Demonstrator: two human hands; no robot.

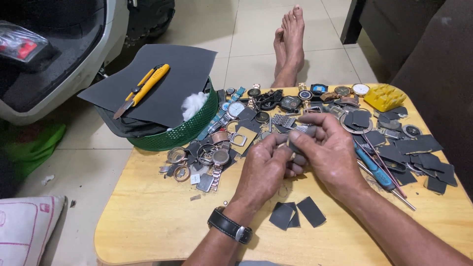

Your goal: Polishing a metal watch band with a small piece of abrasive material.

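Note:
Both hands meet over the middle of a low wooden table [148, 216]. My left hand [263, 170], with a black wristwatch [229, 225] on its wrist, pinches a small metal watch part [285, 146] between thumb and fingers. My right hand [327, 148] presses a small dark piece of sandpaper [295, 147] against that part. Most of the part is hidden by the fingers. Below the hands lie a few dark sandpaper squares [297, 214].
Watches, watch cases and straps [236, 125] are strewn across the table's far half. Sandpaper scraps [419, 157] and a blue screwdriver [374, 170] lie at right, with a yellow block [384, 97] beyond. A green basket [192, 129] holds a dark sheet and a yellow utility knife [143, 89]. Bare feet [290, 39] rest on the floor.

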